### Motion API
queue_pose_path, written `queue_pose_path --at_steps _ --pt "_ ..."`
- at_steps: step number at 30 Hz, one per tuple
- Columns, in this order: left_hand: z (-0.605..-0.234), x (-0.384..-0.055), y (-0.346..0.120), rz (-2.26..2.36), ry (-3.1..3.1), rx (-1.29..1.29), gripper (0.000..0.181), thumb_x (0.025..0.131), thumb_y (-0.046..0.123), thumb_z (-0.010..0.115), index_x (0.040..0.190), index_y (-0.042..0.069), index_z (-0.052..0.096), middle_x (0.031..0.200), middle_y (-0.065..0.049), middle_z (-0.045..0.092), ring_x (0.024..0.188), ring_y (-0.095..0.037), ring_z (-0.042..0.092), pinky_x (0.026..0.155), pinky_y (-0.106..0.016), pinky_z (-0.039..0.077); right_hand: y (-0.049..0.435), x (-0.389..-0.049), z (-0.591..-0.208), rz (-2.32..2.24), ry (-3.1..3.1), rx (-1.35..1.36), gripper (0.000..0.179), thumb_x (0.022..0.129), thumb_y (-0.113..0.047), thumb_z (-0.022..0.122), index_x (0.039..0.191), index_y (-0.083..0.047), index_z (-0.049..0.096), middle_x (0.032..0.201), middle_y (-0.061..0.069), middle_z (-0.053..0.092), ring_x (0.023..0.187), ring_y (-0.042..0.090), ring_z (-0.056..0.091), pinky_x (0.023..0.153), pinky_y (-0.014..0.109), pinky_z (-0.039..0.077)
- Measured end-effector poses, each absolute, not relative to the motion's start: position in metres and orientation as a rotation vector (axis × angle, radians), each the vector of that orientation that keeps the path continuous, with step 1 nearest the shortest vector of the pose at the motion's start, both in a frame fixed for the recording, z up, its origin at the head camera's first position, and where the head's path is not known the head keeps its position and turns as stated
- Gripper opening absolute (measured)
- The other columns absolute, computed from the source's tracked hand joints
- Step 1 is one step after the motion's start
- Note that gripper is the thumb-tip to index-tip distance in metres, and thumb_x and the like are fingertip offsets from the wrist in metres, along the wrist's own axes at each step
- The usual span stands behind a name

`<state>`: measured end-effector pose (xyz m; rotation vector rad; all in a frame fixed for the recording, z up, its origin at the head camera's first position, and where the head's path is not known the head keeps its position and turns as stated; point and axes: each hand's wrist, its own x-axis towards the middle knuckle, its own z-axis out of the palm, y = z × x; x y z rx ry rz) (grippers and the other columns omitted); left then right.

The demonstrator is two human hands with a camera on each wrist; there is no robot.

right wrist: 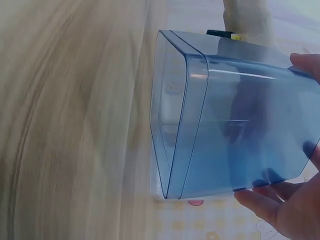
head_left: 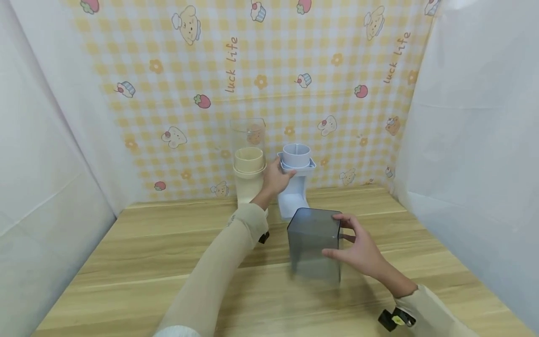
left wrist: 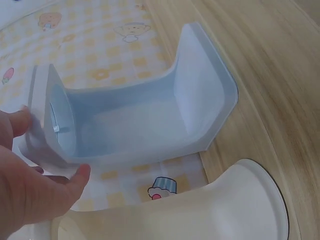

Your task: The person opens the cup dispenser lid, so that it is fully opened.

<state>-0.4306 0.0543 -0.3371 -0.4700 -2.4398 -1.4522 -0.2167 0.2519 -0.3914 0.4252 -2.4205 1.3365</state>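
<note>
The right hand (head_left: 362,245), coming in from the near right, holds a grey see-through container (head_left: 313,248), fingers wide around its right side, rim facing down over the table (head_left: 168,262). The left hand (head_left: 275,180) reaches far, fingers gripping the top of a pale blue stand (head_left: 296,187). Left of that, a cream stand (head_left: 248,182) carries a clear cylinder (head_left: 242,136).

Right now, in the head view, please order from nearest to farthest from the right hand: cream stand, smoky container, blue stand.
1. Smoky container: in the right hand.
2. Blue stand: behind it, gripped by the left hand.
3. Cream stand: farther left.
</note>
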Motion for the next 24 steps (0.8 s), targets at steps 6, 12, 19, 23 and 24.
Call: queue_pose_path --at_steps 6,12,19,23,24 --pt "-0.335 -0.414 0.039 -1.476 -2.392 -0.553 0.069 0.085 0.014 0.075 0.146 0.003 0.042 0.141 -0.015 0.054 0.134 -0.032 0.047 0.112 -0.043 0.036 0.251 -0.231 -0.39 1.32 -2.459 0.47 0.076 0.077 -0.019 0.087 0.138 -0.003 0.044 0.136 0.017 0.048 0.122 0.038 0.048 0.091 0.06 0.05" --pt "-0.334 -0.379 0.019 -1.491 -2.434 -0.67 0.081 0.086 0.012 0.07 0.154 0.003 0.028 0.152 -0.019 0.041 0.139 -0.036 0.04 0.112 -0.047 0.035 0.257 -0.241 -0.396 1.356 -2.43 0.502 0.074 0.078 -0.013 0.085 0.138 0.0 0.043 0.136 0.02 0.047 0.123 0.039 0.048 0.092 0.061 0.049" --pt "-0.331 -0.329 -0.019 -1.552 -2.511 -0.655 0.079 0.091 0.024 0.066 0.158 0.012 0.024 0.16 -0.013 0.03 0.136 -0.043 0.041 0.104 -0.053 0.043 0.259 -0.25 -0.396 1.379 -2.414 0.536 0.074 0.079 -0.01 0.084 0.138 0.002 0.041 0.14 0.022 0.044 0.127 0.042 0.045 0.096 0.063 0.046" --pt "-0.333 -0.31 -0.029 -1.595 -2.52 -0.676 0.078 0.092 0.025 0.065 0.158 0.014 0.024 0.159 -0.012 0.031 0.135 -0.042 0.043 0.101 -0.054 0.045 0.259 -0.261 -0.394 1.422 -2.402 0.58 0.072 0.08 -0.009 0.082 0.138 0.002 0.041 0.142 0.022 0.043 0.128 0.044 0.046 0.096 0.059 0.047" --pt "-0.333 -0.306 -0.031 -1.595 -2.526 -0.693 0.078 0.092 0.025 0.064 0.158 0.013 0.024 0.16 -0.012 0.03 0.135 -0.041 0.043 0.101 -0.054 0.046 0.259 -0.264 -0.395 1.437 -2.394 0.592 0.071 0.081 -0.008 0.082 0.138 0.003 0.041 0.141 0.022 0.043 0.128 0.044 0.046 0.096 0.056 0.048"
